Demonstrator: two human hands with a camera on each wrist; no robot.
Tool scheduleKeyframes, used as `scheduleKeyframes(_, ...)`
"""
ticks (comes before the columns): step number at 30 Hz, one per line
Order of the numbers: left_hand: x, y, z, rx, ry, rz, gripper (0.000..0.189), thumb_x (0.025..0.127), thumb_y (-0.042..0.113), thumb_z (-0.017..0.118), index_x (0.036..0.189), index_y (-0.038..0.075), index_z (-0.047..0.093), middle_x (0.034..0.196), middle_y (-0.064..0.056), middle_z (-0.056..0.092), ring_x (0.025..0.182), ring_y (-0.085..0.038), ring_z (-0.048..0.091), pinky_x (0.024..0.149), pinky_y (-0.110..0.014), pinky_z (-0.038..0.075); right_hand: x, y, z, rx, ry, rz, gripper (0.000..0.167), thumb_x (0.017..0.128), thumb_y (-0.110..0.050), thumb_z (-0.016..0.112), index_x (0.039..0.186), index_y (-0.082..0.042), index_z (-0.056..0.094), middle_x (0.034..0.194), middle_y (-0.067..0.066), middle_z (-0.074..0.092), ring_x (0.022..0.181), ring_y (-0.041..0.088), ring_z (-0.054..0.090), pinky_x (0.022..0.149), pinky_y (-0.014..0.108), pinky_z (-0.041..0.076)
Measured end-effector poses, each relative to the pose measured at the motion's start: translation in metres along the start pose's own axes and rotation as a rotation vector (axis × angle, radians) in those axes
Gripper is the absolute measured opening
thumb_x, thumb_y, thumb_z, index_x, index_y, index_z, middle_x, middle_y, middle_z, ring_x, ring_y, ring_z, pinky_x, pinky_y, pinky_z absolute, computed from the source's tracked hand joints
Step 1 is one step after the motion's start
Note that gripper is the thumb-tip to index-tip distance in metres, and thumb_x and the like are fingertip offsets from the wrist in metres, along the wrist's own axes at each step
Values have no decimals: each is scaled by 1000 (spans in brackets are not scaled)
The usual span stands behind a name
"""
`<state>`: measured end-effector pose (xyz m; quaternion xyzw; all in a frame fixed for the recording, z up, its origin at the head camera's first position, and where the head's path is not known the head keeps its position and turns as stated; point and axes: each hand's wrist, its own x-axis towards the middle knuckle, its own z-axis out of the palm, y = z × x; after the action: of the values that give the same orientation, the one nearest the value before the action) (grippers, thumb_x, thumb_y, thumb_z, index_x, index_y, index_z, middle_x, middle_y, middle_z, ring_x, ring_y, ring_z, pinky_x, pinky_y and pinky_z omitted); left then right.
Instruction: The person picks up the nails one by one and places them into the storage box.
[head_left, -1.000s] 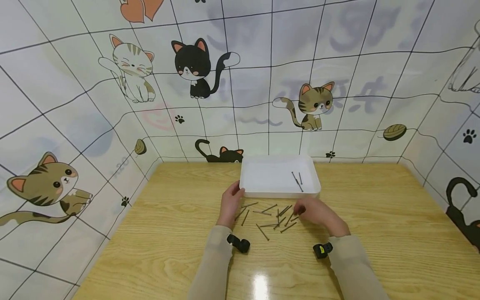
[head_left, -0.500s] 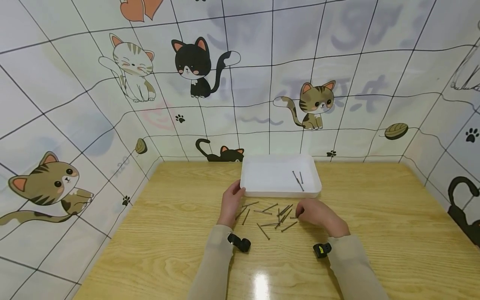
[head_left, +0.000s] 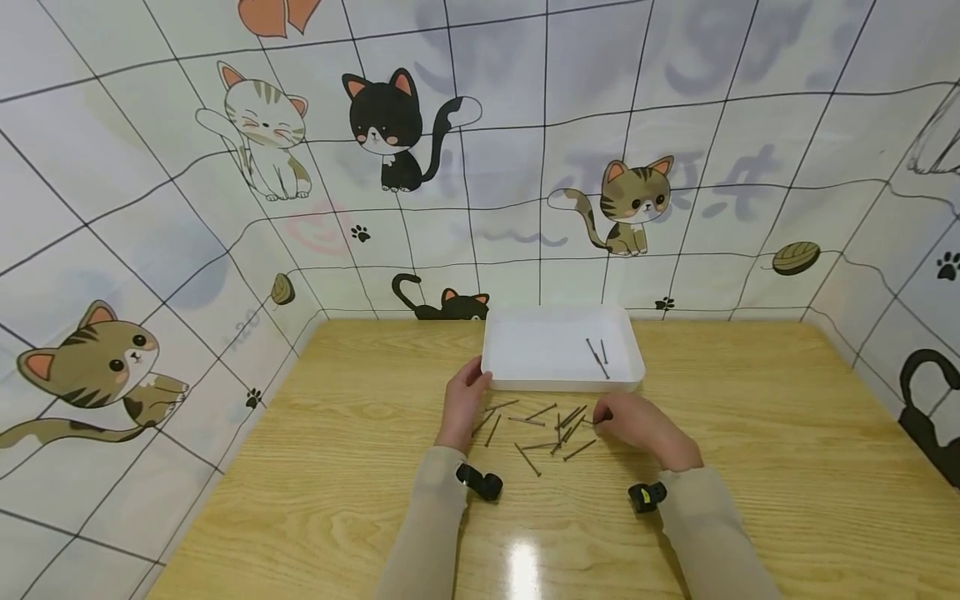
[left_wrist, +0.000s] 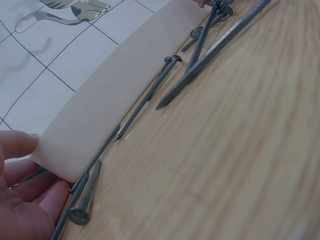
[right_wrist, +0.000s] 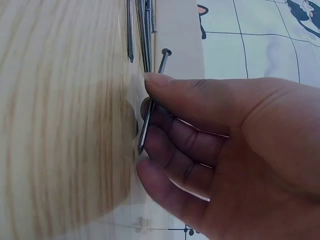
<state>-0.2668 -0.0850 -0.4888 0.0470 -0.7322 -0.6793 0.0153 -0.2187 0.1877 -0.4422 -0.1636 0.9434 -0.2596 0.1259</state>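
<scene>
A white shallow tray (head_left: 536,348) stands by the back wall with a few nails (head_left: 601,363) at its right side. My left hand (head_left: 461,410) grips the tray's front left corner, thumb and fingers around the wall, as the left wrist view also shows. Several long steel nails (head_left: 567,431) lie scattered and crossed in front of the tray. At their right edge my right hand (head_left: 636,427) pinches a single nail (right_wrist: 164,61) between thumb and fingertips. In the right wrist view this nail slants, its head up past the thumb and its point below.
The wooden table (head_left: 757,433) reaches back to walls covered with cat drawings. More loose nails (left_wrist: 82,202) lie right beside the left fingers. A black wrist camera (head_left: 480,482) is strapped to each wrist.
My right hand has closed on a nail at the right of the pile, and that nail has risen slightly. The left hand keeps its grip on the tray corner.
</scene>
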Motion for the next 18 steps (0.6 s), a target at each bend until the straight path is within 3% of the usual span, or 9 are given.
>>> scheduleKeyframes(7,0,0,1,2,2,4,42,89,23,55,130,16,48,126,2,50,116,-12,43,97,-33,33,-1,-1,-5,35,7,-22,21,85,-9,57,104,-2,61,94,5,59,82,18,53,68,35,45)
scheduleKeyframes(14,-1,0,0,-7,-6,10,42,89,23,54,130,16,48,126,2,50,115,-12,44,96,-33,34,1,-2,-4,301,-48,-74,33,86,0,50,118,5,50,79,12,56,60,19,50,53,34,44)
scheduleKeyframes(18,0,-2,0,-11,-8,19,41,90,22,54,130,16,48,126,2,50,115,-12,44,96,-34,34,4,-1,-3,309,-48,-93,36,84,2,49,120,4,50,81,11,57,60,19,52,53,33,44)
